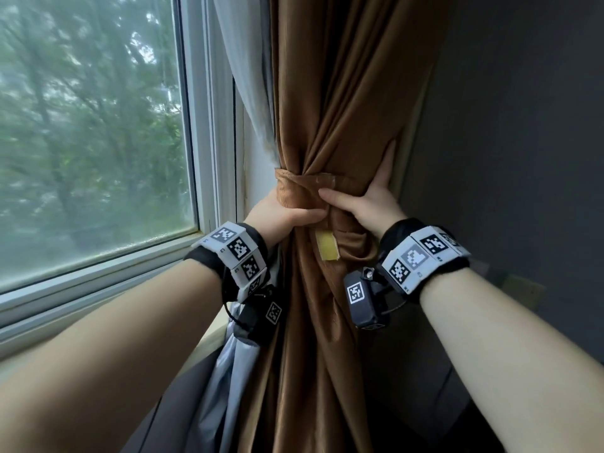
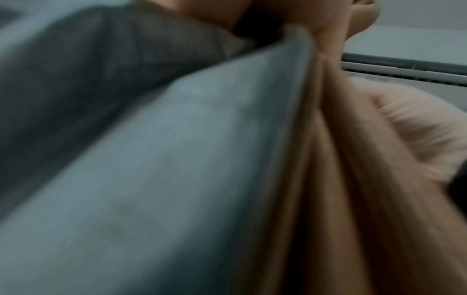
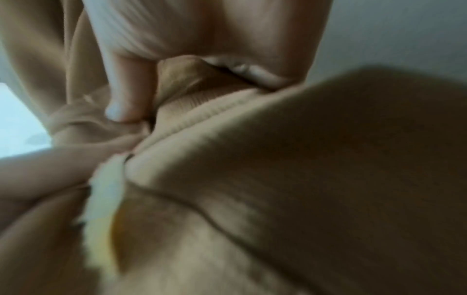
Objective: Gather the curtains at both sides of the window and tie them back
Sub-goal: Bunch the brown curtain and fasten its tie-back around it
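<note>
Beside the window (image 1: 98, 132), on its right side, the brown curtain (image 1: 330, 93) hangs gathered into a bundle cinched by a matching tieback band (image 1: 294, 188), with a yellow fastening strip (image 1: 325, 245) dangling just below; the step in hand looks like closing the tieback, and the next move likely calls for pressing the strip's end onto its mate while keeping the bundle tight. Left hand (image 1: 281, 214) is curled round the bundle just under the band, gripping it. Right hand (image 1: 366, 201) holds the band's right part, thumb pressed across the front and fingers reaching up behind the folds.
</note>
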